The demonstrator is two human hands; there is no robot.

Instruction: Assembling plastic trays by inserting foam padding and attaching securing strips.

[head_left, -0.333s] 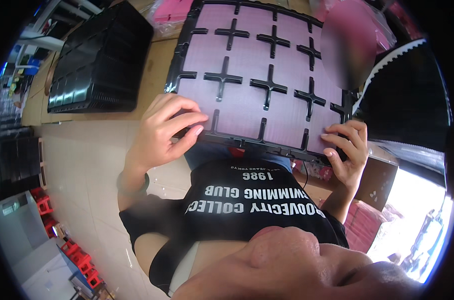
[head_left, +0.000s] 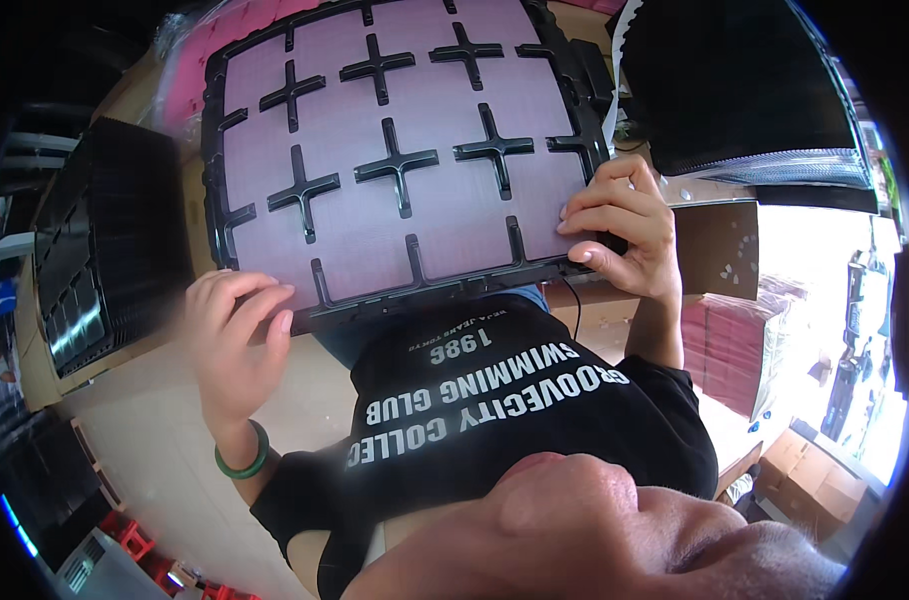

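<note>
Head view: the left hand point(head_left: 240, 335) and right hand point(head_left: 630, 230) each pinch a near corner of the black plastic divider tray point(head_left: 460, 289), which sits before the black T-shirt point(head_left: 475, 385), right of stacked black trays point(head_left: 115, 240).

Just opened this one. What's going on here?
A person has both bare hands on a black tray, whose crosses stand out against a pale purple surface. The left hand is at the near left corner, and the right hand is at the right side, close to the near right corner. Whether they grip it or just rest there is hard to tell. A dark stack stands off to the left, and pink material lies beyond the tray.
</note>
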